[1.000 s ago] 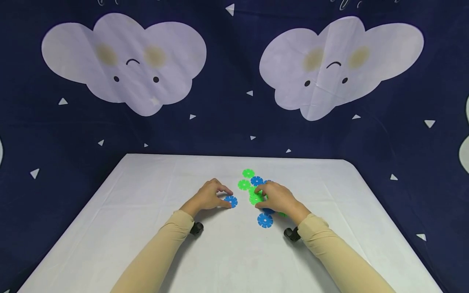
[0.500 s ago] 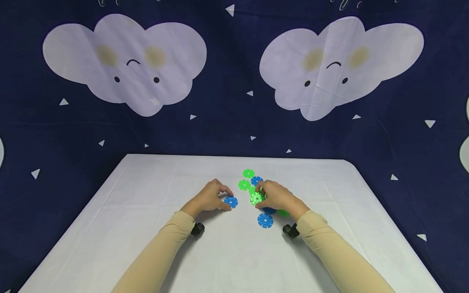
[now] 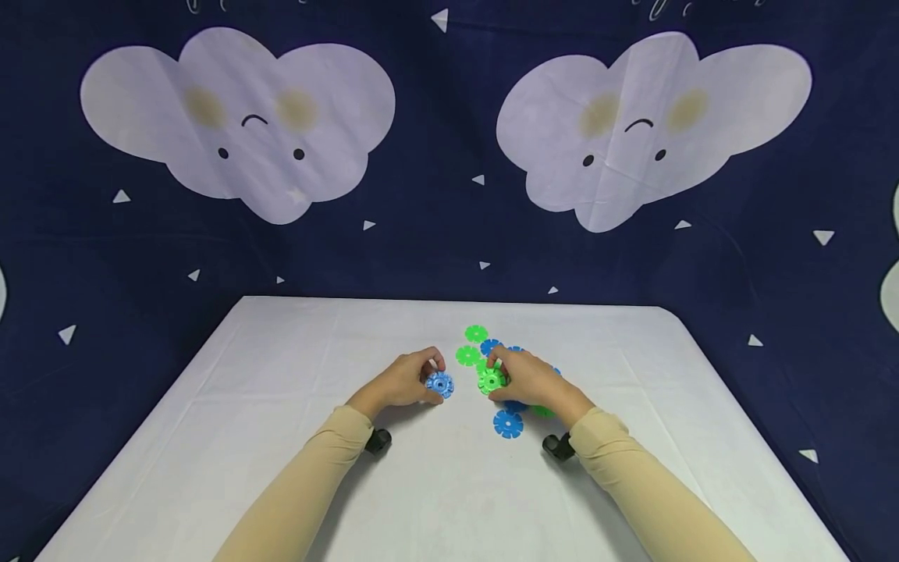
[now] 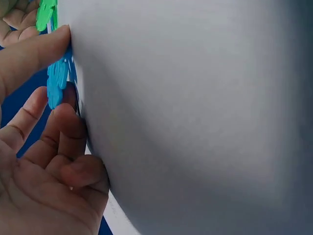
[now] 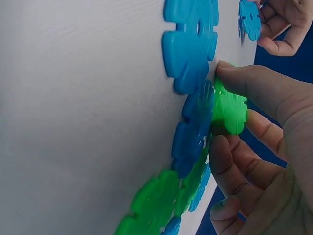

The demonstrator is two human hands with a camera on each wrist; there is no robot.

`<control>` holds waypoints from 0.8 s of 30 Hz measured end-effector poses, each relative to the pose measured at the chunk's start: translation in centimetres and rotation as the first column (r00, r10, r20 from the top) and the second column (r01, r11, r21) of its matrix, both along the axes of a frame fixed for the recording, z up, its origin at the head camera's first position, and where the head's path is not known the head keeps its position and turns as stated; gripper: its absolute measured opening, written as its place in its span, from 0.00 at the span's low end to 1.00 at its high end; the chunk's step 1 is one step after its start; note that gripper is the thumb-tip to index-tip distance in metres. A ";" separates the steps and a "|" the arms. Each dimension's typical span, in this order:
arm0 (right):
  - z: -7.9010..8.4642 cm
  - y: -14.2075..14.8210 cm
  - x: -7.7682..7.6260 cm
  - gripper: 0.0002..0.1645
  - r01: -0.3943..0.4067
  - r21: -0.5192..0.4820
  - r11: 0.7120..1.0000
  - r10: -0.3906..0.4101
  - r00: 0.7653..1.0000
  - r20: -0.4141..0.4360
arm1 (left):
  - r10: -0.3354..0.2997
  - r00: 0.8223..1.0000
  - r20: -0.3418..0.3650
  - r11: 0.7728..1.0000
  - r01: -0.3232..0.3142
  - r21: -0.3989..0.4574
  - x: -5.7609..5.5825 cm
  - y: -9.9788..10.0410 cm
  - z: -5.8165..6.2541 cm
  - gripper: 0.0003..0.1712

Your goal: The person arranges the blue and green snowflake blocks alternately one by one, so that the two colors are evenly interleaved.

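A glossy blue disc (image 3: 439,384) and a green disc (image 3: 491,381), each pinched by the rim at a white tabletop (image 3: 421,492).
The left hand (image 3: 400,381) clamps the blue between thumb and fingers, the right hand (image 3: 531,377) the green, beside other flat discs (image 3: 508,424). Both are round and notched, equally broad all ways, faces towards the head camera.
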State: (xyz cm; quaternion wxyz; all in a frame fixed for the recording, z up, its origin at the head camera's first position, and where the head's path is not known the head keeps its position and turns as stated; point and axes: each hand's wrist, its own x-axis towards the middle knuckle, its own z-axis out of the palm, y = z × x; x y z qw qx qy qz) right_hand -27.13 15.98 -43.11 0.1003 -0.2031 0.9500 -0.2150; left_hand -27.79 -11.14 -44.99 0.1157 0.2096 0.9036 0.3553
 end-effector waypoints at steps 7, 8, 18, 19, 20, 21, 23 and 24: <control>0.0 0.1 -0.1 0.33 -0.027 0.003 1.000 0.027 1.000 0.013 | -0.034 0.999 0.033 0.999 0.035 -0.024 0.0 -0.3 0.4 0.29; 0.0 0.1 -0.2 0.33 -0.029 0.003 1.000 0.029 0.999 0.015 | -0.039 0.999 0.035 0.999 0.040 -0.026 -0.1 -0.3 0.5 0.30; 0.3 0.4 -0.7 0.34 -0.019 0.001 1.000 0.019 1.000 0.006 | -0.052 0.999 0.003 0.997 0.052 -0.052 -0.7 -0.4 0.8 0.26; 0.3 0.4 -0.7 0.34 -0.019 0.001 1.000 0.019 1.000 0.007 | -0.045 0.999 0.002 0.997 0.045 -0.056 -0.7 -0.5 0.8 0.26; 0.3 0.4 -0.7 0.34 -0.019 0.002 1.000 0.019 1.000 0.007 | -0.036 0.999 -0.001 0.998 0.036 -0.059 -0.7 -0.8 0.8 0.26; 0.3 0.5 -0.6 0.33 -0.019 0.004 1.000 0.019 1.000 0.009 | -0.027 1.000 -0.001 0.998 0.027 -0.061 -0.8 -1.1 0.9 0.26; 0.3 0.5 -0.5 0.33 -0.020 0.007 1.000 0.020 1.000 0.011 | 0.004 1.000 -0.013 0.998 -0.005 -0.063 -1.2 -2.1 1.0 0.26; 0.3 0.5 -0.5 0.33 -0.020 0.010 1.000 0.019 1.000 0.012 | 0.022 1.000 -0.021 0.998 -0.023 -0.060 -1.5 -2.8 1.1 0.26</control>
